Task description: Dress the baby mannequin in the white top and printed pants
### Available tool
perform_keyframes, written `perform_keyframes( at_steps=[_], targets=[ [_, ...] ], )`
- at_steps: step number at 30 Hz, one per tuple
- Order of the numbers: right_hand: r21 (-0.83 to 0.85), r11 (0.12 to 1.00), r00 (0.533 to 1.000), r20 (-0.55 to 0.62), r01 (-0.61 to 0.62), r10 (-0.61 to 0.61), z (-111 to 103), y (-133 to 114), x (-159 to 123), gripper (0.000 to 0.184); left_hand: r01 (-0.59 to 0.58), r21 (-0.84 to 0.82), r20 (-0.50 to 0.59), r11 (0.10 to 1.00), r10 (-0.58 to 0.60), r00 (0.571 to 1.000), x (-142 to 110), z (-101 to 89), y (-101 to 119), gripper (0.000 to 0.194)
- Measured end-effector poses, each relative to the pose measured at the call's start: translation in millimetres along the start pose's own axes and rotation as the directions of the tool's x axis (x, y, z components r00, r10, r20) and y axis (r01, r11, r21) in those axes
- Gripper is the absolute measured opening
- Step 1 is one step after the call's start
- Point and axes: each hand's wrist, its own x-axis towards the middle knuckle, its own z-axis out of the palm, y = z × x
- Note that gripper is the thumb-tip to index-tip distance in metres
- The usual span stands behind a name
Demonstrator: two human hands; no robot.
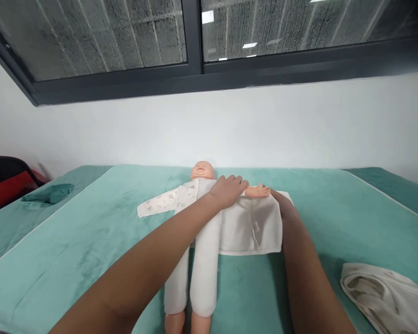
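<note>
Judging by how the clothing lies, you are partway through working a white shirt around the doll. The doll lies on its back on the green sheet, head at the far end and feet toward you. The shirt's printed part lies over the left side of its chest, the left sleeve reaching out to the left; no doll hand shows at its cuff. The right half lies spread flat, inner face up, with the doll's bare arm across its far part. So that arm seems to be the unsettled part, along with the unclosed front; whether the shirt is going on or coming off, you cannot tell from this alone. Your left hand bends its fingers over the upper part of that arm, grip uncertain. Your right hand is beside the doll's fingers, its own fingertips hidden, so whether they pinch anything cannot be told.
</note>
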Motion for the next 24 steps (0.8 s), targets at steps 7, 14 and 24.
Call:
perform_keyframes(
  at_steps=[7, 14, 24],
  targets=[
    [0.296, 0.951, 0.996, 0.002, -0.086, 0.089, 1.7, -11.0, -28.6, 0.053, 0.033, 0.090, 0.036, 0.995, -0.036, 0.999, -3.0, -7.4, 6.8, 0.025],
    [0.419, 0.908, 0.993, -0.100, -0.011, 0.058, 3.7, -18.1, -25.9, 0.044, 0.089, 0.074, 0.122, 0.993, -0.097, 0.988, 1.7, -7.7, 11.0, 0.029],
    [0.533, 0.846, 0.999, 0.051, -0.030, 0.003, 40.0, -38.2, -27.5, 0.041, 0.377, -0.256, 0.100, 0.890, -0.363, 0.926, -1.8, 13.6, 19.4, 0.044]
  ],
)
